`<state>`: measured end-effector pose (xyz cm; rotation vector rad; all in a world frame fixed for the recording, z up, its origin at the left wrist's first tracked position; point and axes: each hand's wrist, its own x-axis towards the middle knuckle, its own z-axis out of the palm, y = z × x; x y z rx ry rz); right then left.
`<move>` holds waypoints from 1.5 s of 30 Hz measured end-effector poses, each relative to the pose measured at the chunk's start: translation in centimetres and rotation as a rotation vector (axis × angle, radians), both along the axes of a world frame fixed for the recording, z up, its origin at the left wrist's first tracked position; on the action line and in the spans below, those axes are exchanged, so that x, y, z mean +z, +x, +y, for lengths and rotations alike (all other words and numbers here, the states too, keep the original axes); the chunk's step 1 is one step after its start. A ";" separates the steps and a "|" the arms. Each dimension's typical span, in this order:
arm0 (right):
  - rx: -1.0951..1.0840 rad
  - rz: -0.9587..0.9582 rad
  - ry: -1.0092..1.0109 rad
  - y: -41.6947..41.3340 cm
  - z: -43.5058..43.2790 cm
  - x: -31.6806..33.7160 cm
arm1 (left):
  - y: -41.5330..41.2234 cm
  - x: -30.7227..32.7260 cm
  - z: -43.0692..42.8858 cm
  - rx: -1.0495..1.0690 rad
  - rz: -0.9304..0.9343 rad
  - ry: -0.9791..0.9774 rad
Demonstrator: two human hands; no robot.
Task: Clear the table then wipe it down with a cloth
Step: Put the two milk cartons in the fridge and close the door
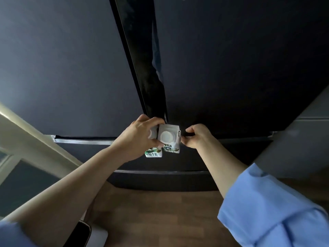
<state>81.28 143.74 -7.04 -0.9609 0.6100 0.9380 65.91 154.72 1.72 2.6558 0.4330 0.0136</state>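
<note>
Nearest the lens, at 5 o'clock, a rolled blue sleeve [277,213] covers the right forearm; a phone [78,235] lies at the 7 o'clock edge. Left hand [137,138], just below frame centre, is clenched around two white milk cartons [168,139] held side by side, seen from above: one round cap faces the camera, a second cap peeks out between the fingers, and printed green-and-white panels hang below the palm at 6 o'clock. Right hand [195,136], just beside the cartons at their 3 o'clock, has its fingers curled on the lower edge of the right-hand refrigerator door [240,68]. Left-hand door [62,65] fills the 10 o'clock region; a narrow dark gap [147,68] separates the doors, running from 12 o'clock down to the hands. Drawer fronts [160,179] lie under the doors. Wooden flooring [160,220] occupies 6 o'clock. Cartons are clear of any table, held before the refrigerator.
</note>
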 end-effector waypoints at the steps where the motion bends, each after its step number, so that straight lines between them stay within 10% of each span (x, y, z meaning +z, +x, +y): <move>1: -0.036 0.006 0.011 0.1 0.2 -0.4 | 0.1 0.0 0.2 -0.005 -0.001 -0.004; 21: 0.064 -0.122 -0.249 -7.9 -3.4 2.5 | -5.2 5.7 -0.8 -0.099 -0.021 0.003; 37: 0.468 -2.409 -0.815 -24.5 -10.5 24.4 | -21.2 17.6 -7.5 0.007 -0.267 0.207; 45: 0.906 -2.508 -1.451 -25.5 -9.2 29.1 | -24.4 21.2 -5.7 0.092 -0.313 0.272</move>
